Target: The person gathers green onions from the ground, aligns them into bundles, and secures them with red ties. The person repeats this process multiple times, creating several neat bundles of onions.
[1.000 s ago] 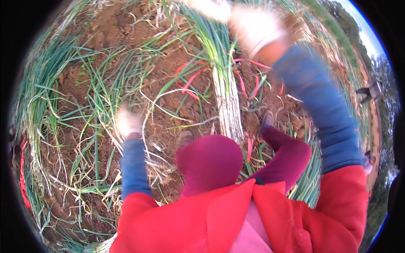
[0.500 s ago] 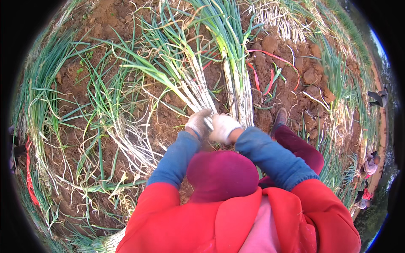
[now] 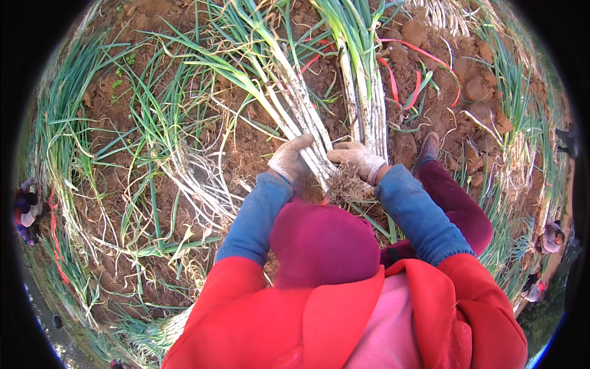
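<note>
A bunch of green onions (image 3: pixel 304 117) with long white stalks lies slanted in front of me, its green tops pointing away. My left hand (image 3: pixel 287 160), in a pale knitted glove, is closed on the left side of the white stalks near their base. From the right, my gloved right hand (image 3: pixel 359 161) grips the same bunch by the root end, its fingers against the stalks. Tangled brown roots (image 3: pixel 348 186) stick out below that hand. Just beyond it, a second bunch of green onions (image 3: pixel 370 104) rests on the soil.
Loose green onions (image 3: pixel 190 175) are strewn to the left, with more rows (image 3: pixel 58 135) farther out. Red ribbon (image 3: pixel 424 49) lies on the brown soil (image 3: pixel 405 144) at the upper right. My knee (image 3: pixel 326 243) is close below my hands. Other people (image 3: pixel 549 237) are at the edges.
My hands have moved slightly apart, the right one toward the right. The bunch's roots now show between them. The whole view has shifted a little.
</note>
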Demonstrator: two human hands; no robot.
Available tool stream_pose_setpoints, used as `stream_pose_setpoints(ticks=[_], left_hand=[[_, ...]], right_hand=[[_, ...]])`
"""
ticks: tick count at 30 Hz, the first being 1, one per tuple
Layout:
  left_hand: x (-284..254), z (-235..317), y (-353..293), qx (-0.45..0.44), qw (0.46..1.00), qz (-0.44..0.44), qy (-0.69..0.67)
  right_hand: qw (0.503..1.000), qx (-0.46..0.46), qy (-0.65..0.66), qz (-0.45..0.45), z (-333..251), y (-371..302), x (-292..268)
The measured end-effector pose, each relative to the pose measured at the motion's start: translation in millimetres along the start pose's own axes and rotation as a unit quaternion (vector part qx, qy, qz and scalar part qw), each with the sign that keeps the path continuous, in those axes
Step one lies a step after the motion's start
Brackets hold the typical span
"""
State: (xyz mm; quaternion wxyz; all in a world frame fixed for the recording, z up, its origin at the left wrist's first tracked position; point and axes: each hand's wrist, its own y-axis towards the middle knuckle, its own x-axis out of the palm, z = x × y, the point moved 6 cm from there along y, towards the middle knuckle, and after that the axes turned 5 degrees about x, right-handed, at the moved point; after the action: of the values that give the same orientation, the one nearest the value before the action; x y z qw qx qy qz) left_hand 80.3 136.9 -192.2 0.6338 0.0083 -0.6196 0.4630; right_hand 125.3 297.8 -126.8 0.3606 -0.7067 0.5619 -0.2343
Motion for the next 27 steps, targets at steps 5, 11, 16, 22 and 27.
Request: stream_pose_setpoints(ticks=[5,11,16,22,27], left_hand=[[8,-1,6,0.023,1.000,-0.013,-0.013],[2,2,7,0.024,0.999,0.035,0.021],[5,7,1,0.016,1.000,0.002,0.007],[7,2,8,0.000,1.000,-0.019,0.011],[-12,-2,17,-0.009,0.999,0.011,0.040]], right_hand=[[0.976,-0.136,-0.150,0.076,-24,-3,-6],[0.971,-0.070,-0.171,0.150,-69,-28,-36],[0.947,-0.114,-0.103,0.282,-90,-49,-67],[0.869,-0.138,-0.472,0.055,-10,17,-4],[0.999,-0.027,-0.027,-0.008,35,29,13]])
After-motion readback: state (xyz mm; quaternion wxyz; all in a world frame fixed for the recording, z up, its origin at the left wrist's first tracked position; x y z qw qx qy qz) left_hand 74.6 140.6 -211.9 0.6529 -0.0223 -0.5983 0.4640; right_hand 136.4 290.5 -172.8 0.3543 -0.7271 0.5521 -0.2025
